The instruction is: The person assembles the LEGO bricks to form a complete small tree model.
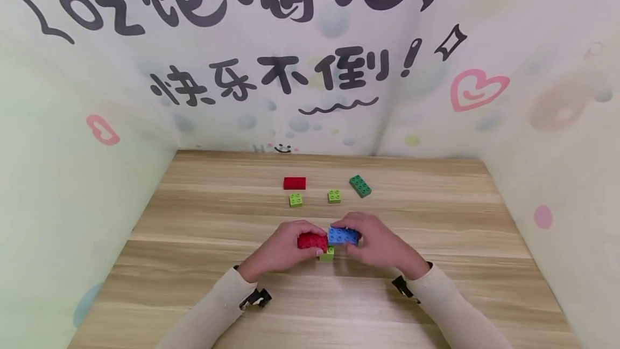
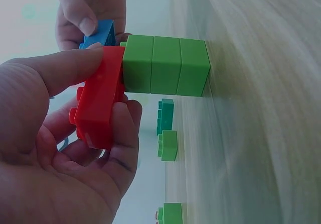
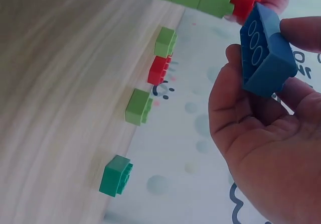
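My left hand (image 1: 288, 244) grips a red brick (image 2: 103, 98) between thumb and fingers. One end of that brick rests on top of a stack of light green bricks (image 2: 166, 66) standing upright on the table. A blue brick (image 3: 268, 53) is pinched in my right hand (image 1: 375, 241), its hollow underside showing in the right wrist view. It is held close beside the red brick, just right of the stack's top; part of a stud on the stack shows there. Whether the blue brick touches the red one I cannot tell.
Farther back on the wooden table (image 1: 218, 203) lie another red brick (image 1: 294, 183), a dark green brick (image 1: 360, 186) and two small light green bricks, one left (image 1: 296, 200) and one right (image 1: 334, 196). Printed walls enclose the table at the back and sides.
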A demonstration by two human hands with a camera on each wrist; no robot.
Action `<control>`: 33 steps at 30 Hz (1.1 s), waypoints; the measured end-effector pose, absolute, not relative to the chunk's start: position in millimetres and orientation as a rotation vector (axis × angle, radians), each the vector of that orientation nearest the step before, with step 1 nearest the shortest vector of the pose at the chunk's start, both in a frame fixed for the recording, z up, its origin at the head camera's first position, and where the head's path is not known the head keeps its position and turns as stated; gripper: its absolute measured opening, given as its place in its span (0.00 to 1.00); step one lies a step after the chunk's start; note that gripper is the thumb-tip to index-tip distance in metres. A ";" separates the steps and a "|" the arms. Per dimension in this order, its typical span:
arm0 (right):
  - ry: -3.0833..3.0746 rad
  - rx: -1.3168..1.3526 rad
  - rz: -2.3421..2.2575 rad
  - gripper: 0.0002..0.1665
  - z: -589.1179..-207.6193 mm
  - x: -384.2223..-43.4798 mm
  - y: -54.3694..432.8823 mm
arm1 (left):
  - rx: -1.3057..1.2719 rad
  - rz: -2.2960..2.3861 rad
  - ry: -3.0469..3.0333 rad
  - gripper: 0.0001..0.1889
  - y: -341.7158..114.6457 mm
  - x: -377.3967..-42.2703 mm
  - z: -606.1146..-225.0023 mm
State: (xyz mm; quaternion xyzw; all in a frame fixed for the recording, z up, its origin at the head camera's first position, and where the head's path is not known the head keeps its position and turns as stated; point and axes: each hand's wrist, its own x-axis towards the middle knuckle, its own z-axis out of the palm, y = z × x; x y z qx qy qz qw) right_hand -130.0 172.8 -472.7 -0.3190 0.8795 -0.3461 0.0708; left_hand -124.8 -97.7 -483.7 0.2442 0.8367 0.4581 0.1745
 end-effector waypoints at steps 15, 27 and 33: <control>2.629 -0.972 -1.047 0.20 -482.4 -116.9 165.6 | 0.693 1.305 2.367 0.17 -97.2 -126.1 -488.1; 2.668 -1.004 -1.058 0.16 -490.9 -119.3 161.9 | 0.684 1.302 2.371 0.17 -96.9 -127.1 -490.0; 2.651 -1.015 -1.041 0.15 -489.0 -122.0 161.7 | 0.683 1.308 2.374 0.17 -95.7 -127.6 -490.6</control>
